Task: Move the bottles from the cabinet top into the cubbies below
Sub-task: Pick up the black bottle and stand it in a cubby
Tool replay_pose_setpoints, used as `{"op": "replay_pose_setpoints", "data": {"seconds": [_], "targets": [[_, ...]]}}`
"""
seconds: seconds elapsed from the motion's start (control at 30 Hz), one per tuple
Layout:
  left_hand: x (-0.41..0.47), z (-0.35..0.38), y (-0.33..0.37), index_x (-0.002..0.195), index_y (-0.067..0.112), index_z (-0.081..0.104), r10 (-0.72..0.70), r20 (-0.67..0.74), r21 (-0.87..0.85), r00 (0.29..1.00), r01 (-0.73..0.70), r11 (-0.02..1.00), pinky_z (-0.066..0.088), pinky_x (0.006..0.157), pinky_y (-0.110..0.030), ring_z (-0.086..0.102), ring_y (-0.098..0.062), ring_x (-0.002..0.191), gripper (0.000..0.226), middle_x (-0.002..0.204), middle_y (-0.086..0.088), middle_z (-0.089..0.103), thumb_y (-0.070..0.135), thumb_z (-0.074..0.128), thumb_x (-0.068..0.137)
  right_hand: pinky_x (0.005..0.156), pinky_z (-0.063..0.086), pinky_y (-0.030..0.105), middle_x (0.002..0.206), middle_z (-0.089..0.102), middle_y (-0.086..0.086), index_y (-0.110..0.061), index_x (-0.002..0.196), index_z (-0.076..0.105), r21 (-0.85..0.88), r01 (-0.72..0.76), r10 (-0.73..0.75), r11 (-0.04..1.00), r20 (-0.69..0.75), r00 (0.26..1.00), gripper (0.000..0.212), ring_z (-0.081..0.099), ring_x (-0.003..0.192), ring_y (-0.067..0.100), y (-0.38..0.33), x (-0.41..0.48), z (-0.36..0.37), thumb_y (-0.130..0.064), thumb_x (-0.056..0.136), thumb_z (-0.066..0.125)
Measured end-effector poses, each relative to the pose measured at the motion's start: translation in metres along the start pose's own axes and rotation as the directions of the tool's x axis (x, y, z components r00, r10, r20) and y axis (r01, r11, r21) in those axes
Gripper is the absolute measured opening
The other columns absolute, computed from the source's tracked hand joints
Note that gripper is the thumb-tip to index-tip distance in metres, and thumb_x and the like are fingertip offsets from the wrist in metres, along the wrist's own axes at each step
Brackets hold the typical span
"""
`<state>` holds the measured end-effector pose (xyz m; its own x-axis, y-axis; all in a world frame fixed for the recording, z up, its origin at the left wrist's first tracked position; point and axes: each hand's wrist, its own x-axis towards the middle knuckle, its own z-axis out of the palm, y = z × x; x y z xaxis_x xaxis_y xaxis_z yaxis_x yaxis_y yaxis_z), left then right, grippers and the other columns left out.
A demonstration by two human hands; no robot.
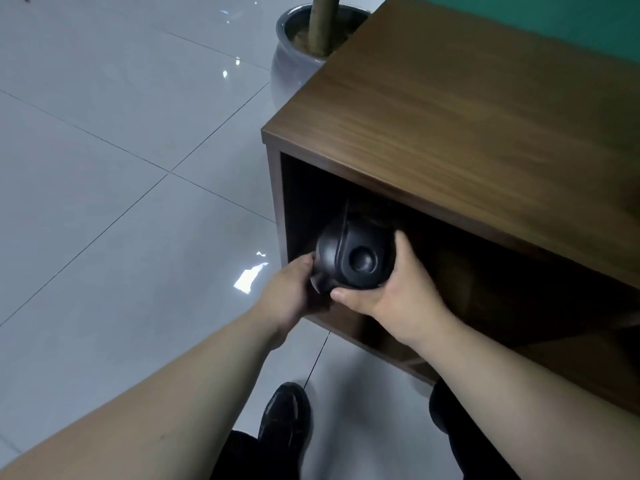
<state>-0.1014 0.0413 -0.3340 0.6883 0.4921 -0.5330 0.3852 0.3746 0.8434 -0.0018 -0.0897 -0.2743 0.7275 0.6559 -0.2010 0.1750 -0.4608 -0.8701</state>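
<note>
A black bottle (353, 258) lies on its side with its round base facing me, partly inside the leftmost cubby (311, 202) of the brown wooden cabinet (467, 109). My left hand (294, 292) grips its lower left side. My right hand (398, 289) wraps around its right side and underside. The front part of the bottle is hidden in the dark cubby. The part of the cabinet top in view carries no bottles.
A grey ceramic plant pot (298, 46) with a trunk stands on the floor behind the cabinet's left corner. Glossy grey floor tiles (121, 168) spread to the left. My black shoe (287, 414) is on the floor below the cubby. A green wall is behind the cabinet.
</note>
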Motion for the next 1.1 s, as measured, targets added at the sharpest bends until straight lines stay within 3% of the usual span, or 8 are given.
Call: {"op": "replay_pose_setpoints", "data": {"seconds": [0.07,0.17,0.3,0.4,0.5,0.6,0.73,1.1], "targets": [[0.007,-0.005,-0.005,0.132,0.012,0.067,0.051,-0.019,0.031,0.999,-0.050,0.998,0.059,0.096,-0.050,0.072,-0.017,0.080,0.035,0.090,0.003,0.078,0.012,0.041,0.109,0.099,0.050,0.022,0.120,0.068,-0.009,-0.021,0.130,0.050,0.011,-0.007,0.008,1.000,-0.026,1.000,0.096,0.066,0.112,0.005,0.003,0.008,0.004,-0.026,0.047,0.098],[0.019,-0.010,-0.013,0.141,0.017,0.061,0.124,0.020,0.192,0.992,-0.126,0.973,0.059,0.084,-0.038,0.070,-0.023,0.088,0.055,0.105,-0.009,0.073,-0.006,0.049,0.093,0.090,0.048,0.009,0.116,0.069,-0.012,-0.020,0.128,0.053,0.056,-0.007,0.011,0.998,-0.075,0.997,0.087,0.066,0.106,-0.004,0.007,0.018,0.006,-0.015,0.053,0.098],[0.026,-0.013,-0.018,0.134,0.029,0.063,0.273,0.103,0.461,0.957,-0.289,0.839,0.050,0.078,-0.013,0.067,-0.007,0.086,0.052,0.099,0.014,0.073,0.008,0.071,0.088,0.096,0.050,0.018,0.119,0.071,-0.006,-0.017,0.129,0.055,0.051,0.000,0.006,0.999,-0.117,0.993,0.088,0.068,0.110,0.004,0.014,0.025,0.010,-0.022,0.052,0.097],[0.032,-0.013,-0.021,0.125,0.033,0.064,0.332,0.103,0.518,0.938,-0.335,0.787,0.043,0.070,0.000,0.064,0.009,0.084,0.047,0.094,0.023,0.069,0.014,0.079,0.084,0.097,0.051,0.021,0.118,0.071,-0.006,-0.017,0.126,0.056,0.050,-0.010,0.016,0.999,-0.111,0.994,0.082,0.068,0.109,0.002,0.020,0.025,0.014,-0.019,0.055,0.097],[0.039,-0.011,-0.025,0.122,0.034,0.065,0.358,0.090,0.544,0.929,-0.347,0.764,0.043,0.068,0.000,0.063,0.012,0.086,0.046,0.096,0.021,0.071,0.018,0.081,0.082,0.098,0.053,0.026,0.118,0.071,-0.007,-0.019,0.126,0.055,0.053,-0.020,0.027,0.998,-0.129,0.991,0.089,0.068,0.109,0.004,0.022,0.025,0.019,-0.034,0.047,0.095],[0.046,-0.011,-0.029,0.121,0.033,0.066,0.387,0.081,0.539,0.919,-0.367,0.758,0.045,0.071,-0.004,0.066,0.001,0.090,0.045,0.106,0.015,0.074,0.017,0.080,0.081,0.100,0.054,0.033,0.120,0.071,-0.005,-0.018,0.128,0.054,0.072,-0.027,0.038,0.997,-0.158,0.987,0.099,0.068,0.112,0.008,0.022,0.028,0.024,-0.050,0.039,0.086],[0.056,-0.011,-0.038,0.123,0.029,0.065,0.402,0.064,0.625,0.913,-0.351,0.697,0.048,0.078,-0.026,0.063,-0.017,0.099,0.046,0.109,0.004,0.063,0.014,0.076,0.080,0.103,0.053,0.039,0.126,0.069,-0.001,-0.016,0.133,0.051,0.045,-0.037,0.044,0.998,-0.181,0.982,0.107,0.066,0.117,0.012,0.023,0.031,0.027,-0.054,0.039,0.086],[0.065,-0.012,-0.045,0.128,0.020,0.065,0.450,0.015,0.679,0.893,-0.340,0.651,0.039,0.074,-0.023,0.056,-0.016,0.094,0.048,0.100,0.008,0.054,0.011,0.074,0.082,0.107,0.050,0.038,0.138,0.063,0.002,-0.018,0.144,0.045,-0.008,-0.067,0.064,0.998,-0.207,0.976,0.116,0.061,0.126,0.014,0.024,0.033,0.031,-0.061,0.042,0.083]]}}
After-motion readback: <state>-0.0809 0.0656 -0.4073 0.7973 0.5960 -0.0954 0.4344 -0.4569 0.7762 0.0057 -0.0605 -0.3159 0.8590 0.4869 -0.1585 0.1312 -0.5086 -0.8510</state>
